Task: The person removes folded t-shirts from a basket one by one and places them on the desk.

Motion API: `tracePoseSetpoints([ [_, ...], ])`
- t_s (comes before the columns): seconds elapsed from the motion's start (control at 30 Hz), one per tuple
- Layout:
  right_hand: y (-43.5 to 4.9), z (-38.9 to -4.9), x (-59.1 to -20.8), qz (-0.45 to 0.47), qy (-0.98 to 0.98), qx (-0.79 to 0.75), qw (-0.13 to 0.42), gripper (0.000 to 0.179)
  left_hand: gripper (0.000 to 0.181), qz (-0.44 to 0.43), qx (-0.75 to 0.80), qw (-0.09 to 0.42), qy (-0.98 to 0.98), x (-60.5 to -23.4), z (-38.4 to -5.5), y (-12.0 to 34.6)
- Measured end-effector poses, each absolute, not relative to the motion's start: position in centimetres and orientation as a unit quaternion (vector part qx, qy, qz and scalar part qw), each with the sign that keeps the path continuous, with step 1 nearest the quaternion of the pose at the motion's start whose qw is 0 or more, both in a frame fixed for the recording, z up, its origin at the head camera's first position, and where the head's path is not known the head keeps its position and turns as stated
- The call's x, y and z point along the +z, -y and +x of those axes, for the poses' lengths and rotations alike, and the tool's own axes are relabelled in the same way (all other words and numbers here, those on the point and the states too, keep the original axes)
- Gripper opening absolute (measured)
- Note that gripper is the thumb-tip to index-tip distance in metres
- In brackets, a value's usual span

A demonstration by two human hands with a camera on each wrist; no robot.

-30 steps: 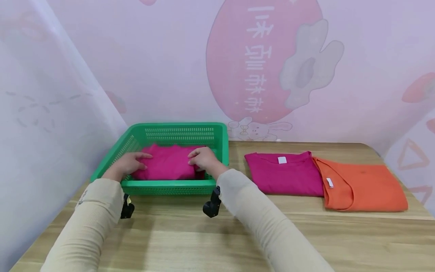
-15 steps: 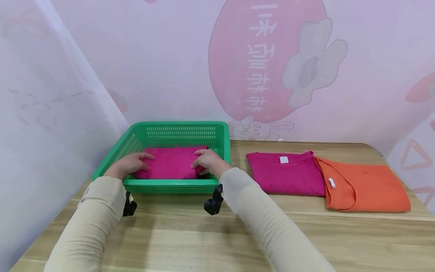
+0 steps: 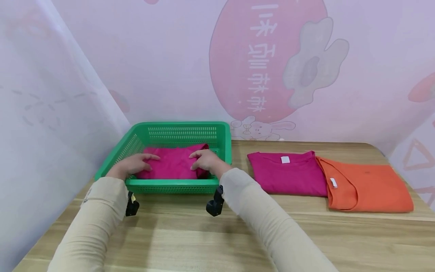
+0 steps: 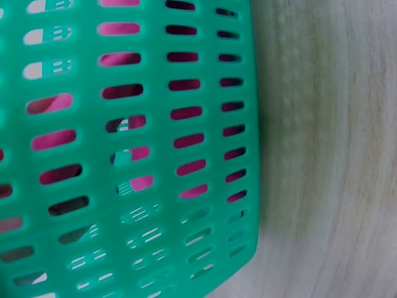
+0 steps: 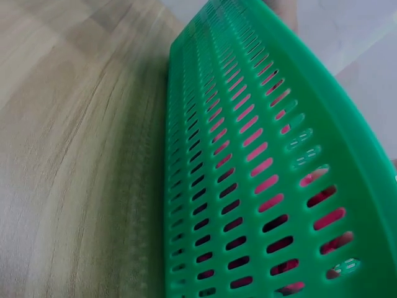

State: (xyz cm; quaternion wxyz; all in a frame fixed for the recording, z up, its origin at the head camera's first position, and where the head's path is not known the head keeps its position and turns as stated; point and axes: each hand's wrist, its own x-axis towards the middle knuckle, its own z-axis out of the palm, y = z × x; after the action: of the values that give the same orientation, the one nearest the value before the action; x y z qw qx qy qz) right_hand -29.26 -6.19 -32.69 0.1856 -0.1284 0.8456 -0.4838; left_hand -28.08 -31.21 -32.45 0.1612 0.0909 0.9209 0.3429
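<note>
In the head view, a folded magenta garment (image 3: 173, 162) lies inside a green plastic basket (image 3: 170, 183). My left hand (image 3: 134, 164) reaches over the near left rim, its fingers resting on the garment's left end. At the opposite end, my right hand (image 3: 207, 160) has finger and thumb spread on the cloth. Some fingertips of both hands are hidden by cloth or basket. The garment's far right corner stands up a little, and its top is slightly wrinkled. Through the slots of the basket wall (image 4: 142, 81) in the left wrist view, bits of magenta cloth show; neither wrist view shows a hand clearly.
Right of the basket, a second folded magenta garment (image 3: 289, 173) with a white label lies on the wooden table (image 3: 190, 241). A folded orange garment (image 3: 374, 189) overlaps its right edge. A printed pale curtain (image 3: 170, 68) hangs behind the table.
The garment in the basket flattened out, then bunched slightly between my hands as its far right corner rose. My left fingers have moved a little rightward over it. Basket and other garments stay put.
</note>
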Motion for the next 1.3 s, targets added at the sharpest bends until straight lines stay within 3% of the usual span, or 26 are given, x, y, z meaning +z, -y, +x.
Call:
tracePoseSetpoints([
  [0.23,6.4,-29.1,-32.7,-0.142,-0.843,-0.497,0.147,0.039,0.057,0.066,0.361,0.136,-0.92,-31.9,-27.9,31.1],
  [0.7,5.3,-29.0,-31.7,-0.134,-0.848,-0.505,0.094,0.043,0.056,0.063,0.37,0.083,-0.923,-30.2,-27.1,31.0],
  [1.3,4.5,-29.2,-31.0,-0.132,-0.808,-0.571,0.071,0.043,0.057,0.044,0.372,0.029,-0.927,-28.5,-25.7,30.8],
])
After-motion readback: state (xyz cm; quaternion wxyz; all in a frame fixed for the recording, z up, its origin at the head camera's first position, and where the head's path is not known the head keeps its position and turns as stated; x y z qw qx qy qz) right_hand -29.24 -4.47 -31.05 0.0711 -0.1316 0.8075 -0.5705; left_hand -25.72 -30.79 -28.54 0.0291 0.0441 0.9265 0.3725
